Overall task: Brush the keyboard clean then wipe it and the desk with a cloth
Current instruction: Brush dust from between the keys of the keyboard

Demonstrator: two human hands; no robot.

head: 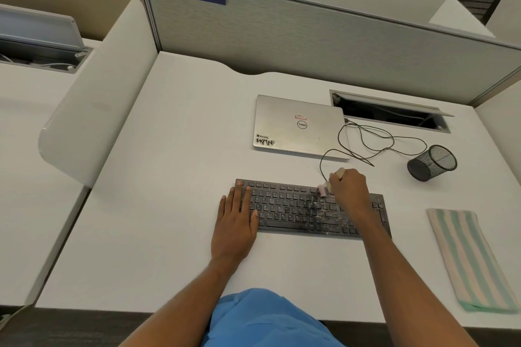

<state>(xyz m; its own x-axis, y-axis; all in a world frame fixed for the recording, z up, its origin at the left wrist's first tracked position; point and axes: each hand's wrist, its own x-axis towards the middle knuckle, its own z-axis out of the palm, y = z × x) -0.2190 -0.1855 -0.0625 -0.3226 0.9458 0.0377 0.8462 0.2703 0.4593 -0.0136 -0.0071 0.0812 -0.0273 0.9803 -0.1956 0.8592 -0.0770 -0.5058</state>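
— Where does the keyboard sit?
— The keyboard (304, 210) lies flat on the tabletop (169, 177), right in front of the person. Pale dust is scattered over the keys right of its middle.
— And the brush?
— The brush (324, 189) is in the right grip (349, 191), fingers curled round its pale handle, bristles down on the upper key rows. It looks light, stiff in the handle and soft at the tip, so I'd judge a hold low on the handle gives the best control.
— The other side?
— The left grip (235, 220) lies flat with straight fingers on the keyboard's left end, holding nothing. The keyboard looks thin and light, likely to slide on the smooth top without that weight.
— The cloth?
— The striped cloth (470, 259) lies folded to the right, well apart from the keyboard, untouched. It looks soft and limp, best gathered by an edge.
— Beyond that?
— A closed laptop (298, 127) behind the keyboard, a thin cable (380, 144) looping beside it, and a mesh cup (432, 162) on its side.
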